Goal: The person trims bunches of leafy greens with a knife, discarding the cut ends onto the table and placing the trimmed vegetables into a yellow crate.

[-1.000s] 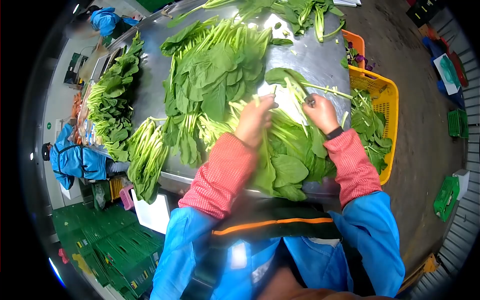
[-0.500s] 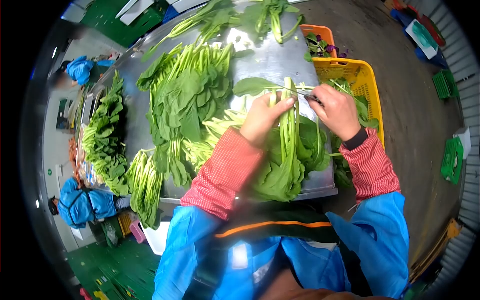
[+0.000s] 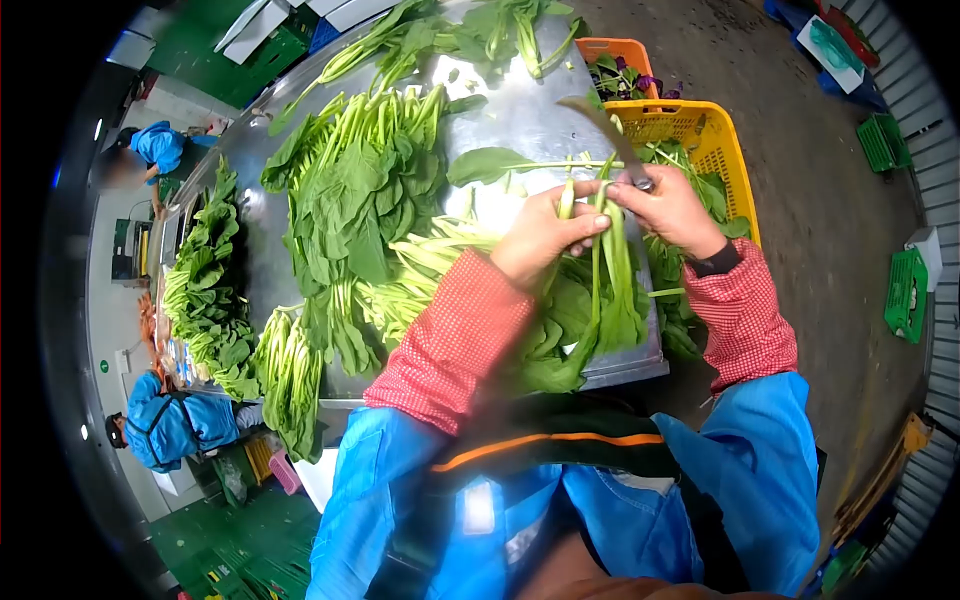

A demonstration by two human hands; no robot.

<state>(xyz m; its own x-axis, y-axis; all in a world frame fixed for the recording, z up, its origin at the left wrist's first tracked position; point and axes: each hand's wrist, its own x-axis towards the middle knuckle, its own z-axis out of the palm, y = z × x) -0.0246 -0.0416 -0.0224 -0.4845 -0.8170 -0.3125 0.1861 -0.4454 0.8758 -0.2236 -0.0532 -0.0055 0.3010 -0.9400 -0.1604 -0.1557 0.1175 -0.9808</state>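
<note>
My left hand [image 3: 548, 232] is closed around the upper ends of a few leafy green stalks [image 3: 622, 285], whose leaves hang down over the near edge of the metal table [image 3: 630, 372]. My right hand [image 3: 672, 212] grips a knife [image 3: 607, 132] by its handle, blade pointing up and to the left. Its thumb and fingertips also touch the stalk tops beside my left fingers. Behind the hands, a single leaf with a long stem [image 3: 492, 165] lies across the table. More leaves rest beneath the held stalks.
Piled leafy greens [image 3: 365, 190] cover the table's left part, with further bunches [image 3: 290, 375] at its edge. To the right stand a yellow crate [image 3: 738, 185] containing leaves and an orange crate [image 3: 618, 46]. Two co-workers in blue [image 3: 160, 145] are at the far left.
The knife blade has swung from lying across the stalks to pointing up and left. My right hand has moved closer to my left, and the held stalks have spread apart.
</note>
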